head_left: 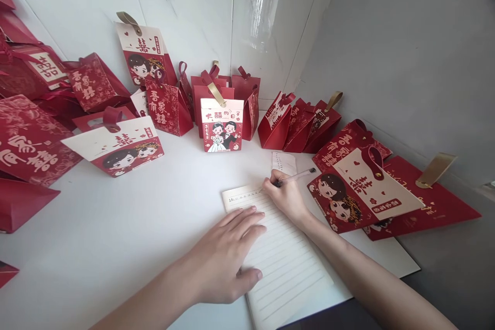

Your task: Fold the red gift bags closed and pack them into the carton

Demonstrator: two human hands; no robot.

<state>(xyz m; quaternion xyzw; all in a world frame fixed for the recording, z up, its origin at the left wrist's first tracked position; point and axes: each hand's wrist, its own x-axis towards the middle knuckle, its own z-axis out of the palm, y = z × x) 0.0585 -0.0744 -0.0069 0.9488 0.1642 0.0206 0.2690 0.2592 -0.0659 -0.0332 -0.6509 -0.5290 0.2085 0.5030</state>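
Observation:
A lined notebook (286, 268) lies on the white table, with one short row of handwriting along its top line. My left hand (228, 255) rests flat over the notebook's left edge, fingers stretched out and holding nothing. Near the top right of the page, my right hand (284, 196) grips a pen (297, 177), whose tip is hidden behind the fingers. Just beyond that hand is a small slip of paper (284, 162) with writing on it.
Red wedding gift boxes surround the notebook: a pile at the left (31, 139), a white-and-red box (221, 129) in the middle, and a couple-printed box (348, 191) close to my right forearm. A tiled wall (193, 5) stands behind, and a grey wall (406, 62) rises at the right.

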